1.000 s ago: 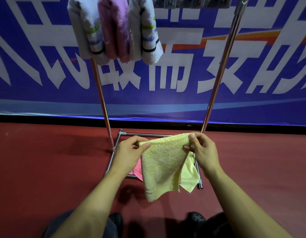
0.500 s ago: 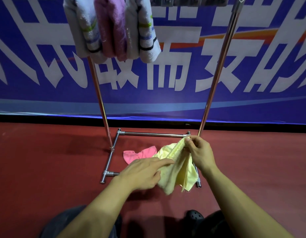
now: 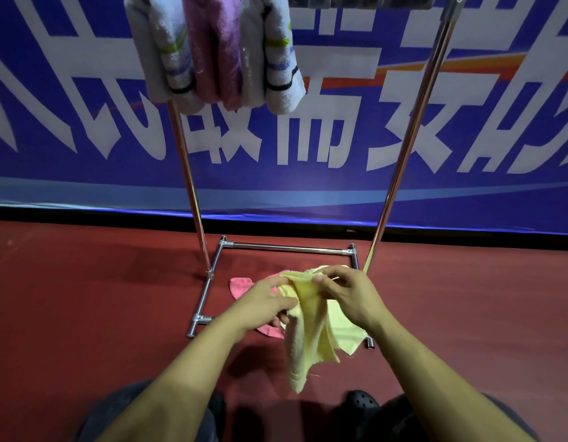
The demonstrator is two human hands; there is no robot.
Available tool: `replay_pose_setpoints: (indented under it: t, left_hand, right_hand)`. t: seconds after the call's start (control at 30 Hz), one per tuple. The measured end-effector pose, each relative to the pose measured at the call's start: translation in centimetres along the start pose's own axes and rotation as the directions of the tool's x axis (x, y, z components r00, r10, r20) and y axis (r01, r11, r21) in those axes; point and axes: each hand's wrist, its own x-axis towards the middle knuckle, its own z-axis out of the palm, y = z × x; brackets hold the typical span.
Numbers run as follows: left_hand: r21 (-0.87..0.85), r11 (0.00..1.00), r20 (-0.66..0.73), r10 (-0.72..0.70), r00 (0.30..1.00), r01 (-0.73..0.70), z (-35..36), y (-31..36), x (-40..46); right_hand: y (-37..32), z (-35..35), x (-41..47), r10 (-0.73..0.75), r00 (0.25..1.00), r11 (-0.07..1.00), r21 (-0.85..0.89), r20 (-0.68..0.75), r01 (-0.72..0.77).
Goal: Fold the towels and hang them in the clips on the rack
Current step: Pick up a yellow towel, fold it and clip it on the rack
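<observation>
A pale yellow towel (image 3: 308, 339) hangs bunched between both hands, low in front of the rack. My right hand (image 3: 349, 295) pinches its upper edge. My left hand (image 3: 263, 303) grips the cloth just left of that, fingers curled into the folds. A pink towel (image 3: 241, 287) lies on the floor behind my hands, partly hidden. High on the metal rack (image 3: 193, 186) hang three folded towels: a white striped one (image 3: 167, 49), a pink-purple one (image 3: 218, 49) and another white striped one (image 3: 277, 52). The clips at the top right (image 3: 356, 0) are barely in frame.
The rack's chrome base frame (image 3: 289, 248) sits on the red floor (image 3: 84, 298), its right upright (image 3: 410, 135) slanting up. A blue banner with white characters (image 3: 308, 138) runs behind. My dark shoes (image 3: 362, 401) show at the bottom edge.
My left hand let go of the spread towel, swept low, then came back up and gripped the cloth near my right hand. The towel went from stretched wide to bunched and hanging.
</observation>
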Motion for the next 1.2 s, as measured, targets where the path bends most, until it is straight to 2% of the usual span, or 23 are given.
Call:
replay_pose_setpoints:
  t: [0.07,0.17,0.37,0.47,0.6,0.7,0.83,0.9,0.97,1.0,1.03,1.07,1.1,1.13,1.2]
  left_hand:
    - [-0.093,0.995,-0.037,-0.029,0.999,0.026,-0.4,0.1,0.0]
    - [-0.129,0.991,-0.068,-0.051,0.996,0.042,-0.6,0.2,-0.1]
    - [-0.183,0.982,-0.054,-0.058,0.997,0.048,-0.6,0.4,-0.3]
    - [-0.281,0.959,-0.023,-0.037,0.999,0.029,-0.5,0.8,-0.7]
    - [-0.500,0.865,0.012,-0.023,1.000,0.026,-0.2,1.5,-1.4]
    - [-0.602,0.798,0.032,-0.005,0.999,0.023,0.0,2.1,-2.0]
    - [-0.720,0.693,0.023,-0.032,0.999,0.039,0.3,2.2,-2.1]
    - [-0.736,0.676,0.047,-0.013,0.999,0.043,0.3,1.7,-1.7]
    - [-0.635,0.772,0.030,-0.024,0.999,0.037,0.2,1.5,-1.2]
    - [-0.490,0.872,-0.024,-0.031,0.999,0.016,0.2,1.4,-1.0]
    - [-0.253,0.967,-0.107,-0.010,0.994,-0.018,0.0,1.2,-0.9]
    - [0.035,0.998,-0.209,0.063,0.976,-0.057,-0.3,0.8,-0.5]
    - [0.303,0.949,-0.281,0.171,0.944,-0.082,-0.6,0.5,-0.4]
    - [0.472,0.874,-0.316,0.288,0.904,-0.114,-0.7,0.2,-0.4]
    - [0.536,0.817,-0.327,0.432,0.840,-0.212,-0.7,0.2,-0.6]
  right_hand:
    - [-0.2,0.5,-0.3,-0.012,0.996,1.000,0.012,0.084,0.011]
    - [-0.5,1.0,-0.8,-0.023,0.989,1.000,-0.003,0.145,0.023]
    - [-0.5,1.2,-1.1,-0.059,0.991,0.996,-0.062,0.116,0.067]
    - [-0.3,1.4,-1.2,-0.078,0.990,0.993,-0.083,0.116,0.088]
    - [-0.2,1.4,-1.1,-0.079,0.991,0.990,-0.105,0.111,0.091]
    - [-0.2,1.5,-1.2,-0.090,0.991,0.989,-0.112,0.102,0.101]
    - [-0.2,1.5,-1.1,-0.109,0.994,0.981,-0.162,0.016,0.110]
    - [-0.1,1.4,-1.0,-0.125,0.992,0.977,-0.176,-0.018,0.120]
    - [-0.1,1.4,-0.9,-0.135,0.991,0.971,-0.202,-0.017,0.129]
    - [-0.1,1.3,-0.9,-0.143,0.990,0.967,-0.213,-0.011,0.138]
    - [-0.2,1.2,-0.8,-0.155,0.988,0.964,-0.222,-0.009,0.149]
    - [-0.2,1.0,-0.7,-0.161,0.987,0.961,-0.230,-0.015,0.153]
    - [-0.3,0.8,-0.5,-0.161,0.987,0.961,-0.233,-0.026,0.150]
    - [-0.3,0.7,-0.4,-0.155,0.987,0.963,-0.229,-0.040,0.142]
    - [-0.3,0.4,-0.2,-0.139,0.988,0.974,-0.187,-0.066,0.125]
